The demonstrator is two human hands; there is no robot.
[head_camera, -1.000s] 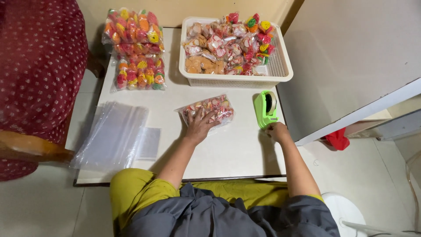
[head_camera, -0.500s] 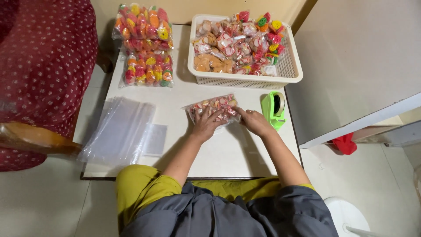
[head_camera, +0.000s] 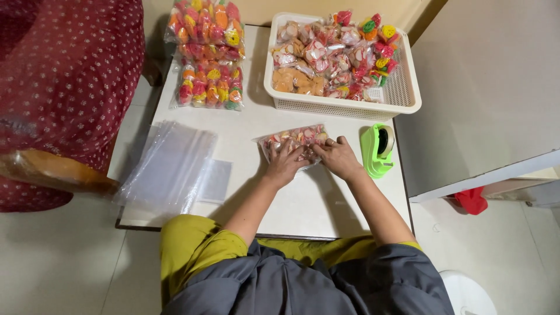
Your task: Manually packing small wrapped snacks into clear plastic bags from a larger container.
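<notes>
A clear plastic bag of small pink-and-white sweets lies flat on the white table. My left hand presses down on its near left part with fingers spread. My right hand rests on the bag's near right edge, fingers bent over the plastic. Just right of my right hand stands a green tape dispenser.
A white basket of wrapped sweets sits at the back right. Two filled bags of colourful sweets lie at the back left. A stack of empty clear bags lies at the left. A person in dark red dotted cloth sits at the left.
My right hand left the green tape dispenser and came left onto the bag of sweets beside my left hand. The view shifted a little.
</notes>
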